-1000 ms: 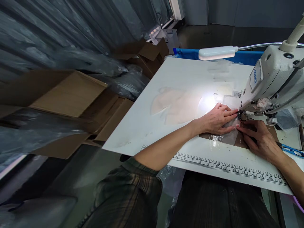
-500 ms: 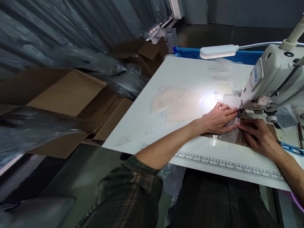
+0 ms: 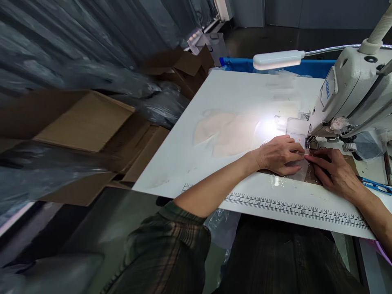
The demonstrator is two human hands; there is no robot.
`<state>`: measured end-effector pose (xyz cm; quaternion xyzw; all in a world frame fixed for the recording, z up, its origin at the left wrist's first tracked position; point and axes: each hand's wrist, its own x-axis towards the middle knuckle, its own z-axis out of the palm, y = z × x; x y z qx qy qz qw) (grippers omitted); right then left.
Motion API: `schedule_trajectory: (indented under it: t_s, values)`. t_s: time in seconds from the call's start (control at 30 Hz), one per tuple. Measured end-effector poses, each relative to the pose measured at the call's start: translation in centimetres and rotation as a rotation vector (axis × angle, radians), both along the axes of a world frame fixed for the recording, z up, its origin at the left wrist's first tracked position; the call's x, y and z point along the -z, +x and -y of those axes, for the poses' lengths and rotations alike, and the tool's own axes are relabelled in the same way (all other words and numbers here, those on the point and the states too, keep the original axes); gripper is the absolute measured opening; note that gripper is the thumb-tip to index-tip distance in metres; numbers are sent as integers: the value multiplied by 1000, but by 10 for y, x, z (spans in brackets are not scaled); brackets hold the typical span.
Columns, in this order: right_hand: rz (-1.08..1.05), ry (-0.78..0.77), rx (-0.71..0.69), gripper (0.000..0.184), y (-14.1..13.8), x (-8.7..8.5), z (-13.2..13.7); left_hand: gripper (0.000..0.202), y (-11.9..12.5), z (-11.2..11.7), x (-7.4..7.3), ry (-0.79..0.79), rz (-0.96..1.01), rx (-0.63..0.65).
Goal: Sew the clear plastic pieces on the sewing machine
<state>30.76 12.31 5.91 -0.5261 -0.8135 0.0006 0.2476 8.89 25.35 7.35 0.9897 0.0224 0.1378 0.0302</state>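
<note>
A white sewing machine (image 3: 346,87) stands at the right, its presser foot (image 3: 308,143) down close to my fingertips. Under my hands lies a piece of sheer white fabric (image 3: 298,174). My left hand (image 3: 280,155) rests on it left of the foot, fingers bent and gripping the fabric near the foot. From the right, my right hand (image 3: 333,169) pinches the fabric's edge just in front of the foot, its thumb tucked below. The two hands' fingertips almost meet. The exact grip of the fingertips is partly hidden.
Pale sheer pieces (image 3: 229,132) lie flat on the white table (image 3: 171,163), with a printed ruler (image 3: 294,210) along its front edge. A lamp (image 3: 278,60) hangs over the back. Blue-handled snips (image 3: 376,185) lie at right; cardboard boxes (image 3: 85,122) stand at left.
My left hand's fingers have drawn back slightly from the presser foot and curled more. My right hand stays nearly in place. The whole view has shifted slightly.
</note>
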Motion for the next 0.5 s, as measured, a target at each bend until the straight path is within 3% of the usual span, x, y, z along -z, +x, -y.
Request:
schedule_trajectory:
  t_s: [0.23, 0.5]
  values:
    - [13, 7, 44, 38, 1, 6, 0, 38, -1, 1, -8, 12, -73, -37]
    - [16, 83, -25, 33, -2, 2, 0, 47, 0, 0, -9, 86, -95, -88]
